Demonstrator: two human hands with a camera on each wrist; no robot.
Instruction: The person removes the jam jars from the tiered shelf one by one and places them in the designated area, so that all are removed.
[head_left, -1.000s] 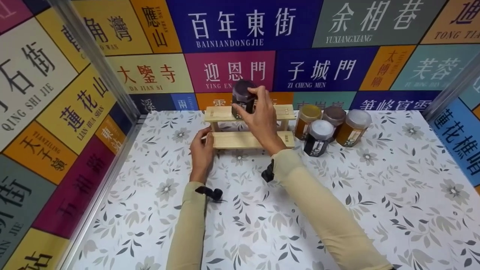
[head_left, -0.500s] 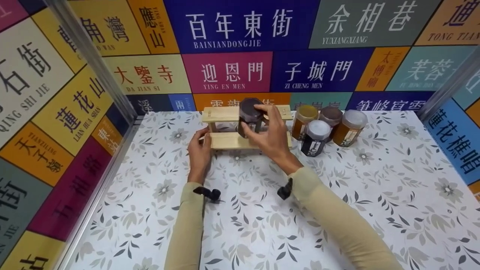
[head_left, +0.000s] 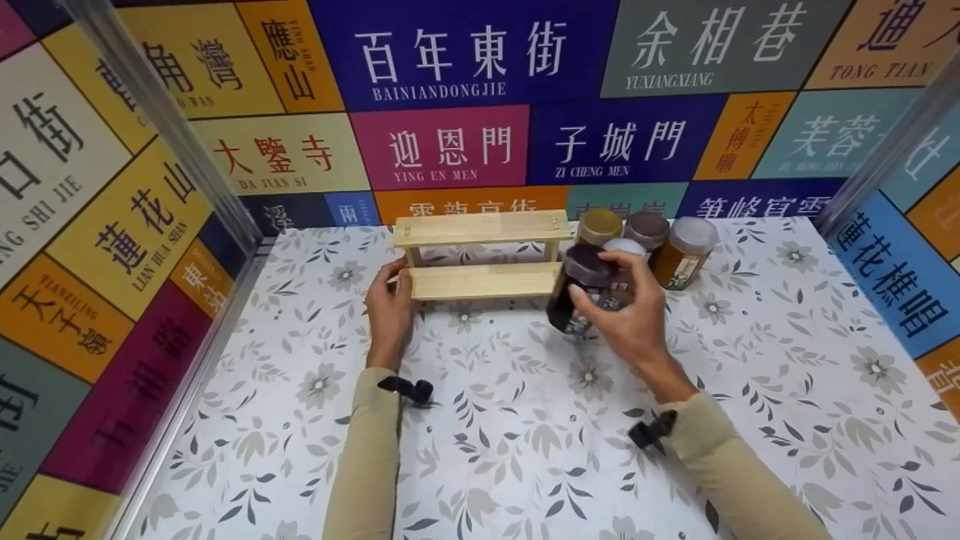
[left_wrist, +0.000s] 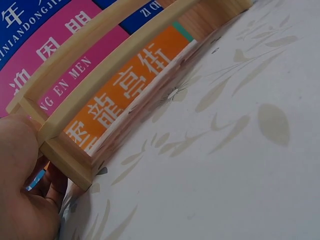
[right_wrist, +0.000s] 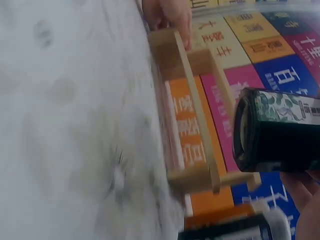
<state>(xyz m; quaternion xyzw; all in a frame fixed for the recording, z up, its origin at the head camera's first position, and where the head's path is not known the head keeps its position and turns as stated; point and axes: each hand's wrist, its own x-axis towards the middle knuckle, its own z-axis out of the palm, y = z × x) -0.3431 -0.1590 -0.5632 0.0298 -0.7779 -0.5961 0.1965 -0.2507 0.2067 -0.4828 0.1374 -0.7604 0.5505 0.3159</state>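
Observation:
My right hand (head_left: 634, 322) grips a dark jar (head_left: 589, 266) with a dark purple lid, thumb on the near side and fingers round the lid. The jar leans, in front of the rack's right end. Its flat base and printed label show in the right wrist view, where the jar (right_wrist: 280, 132) lies across the right side. A two-tier wooden rack (head_left: 480, 282) stands near the back wall, its tiers bare. My left hand (head_left: 389, 311) holds the rack's left end; in the left wrist view the fingers curl about the end of the wooden frame (left_wrist: 70, 162).
Right of the rack stand amber jars with a yellow lid (head_left: 601, 223) and a pale lid (head_left: 691, 236), plus a brown-lidded jar (head_left: 646, 227). A white-lidded jar (head_left: 624, 246) is mostly hidden behind the held one. Printed panels (head_left: 442, 142) wall the floral tabletop (head_left: 480, 420).
My right hand has brought the dark jar from above the upper tier down and right, off the rack, and tilted it. My left hand has stayed at the rack's left end.

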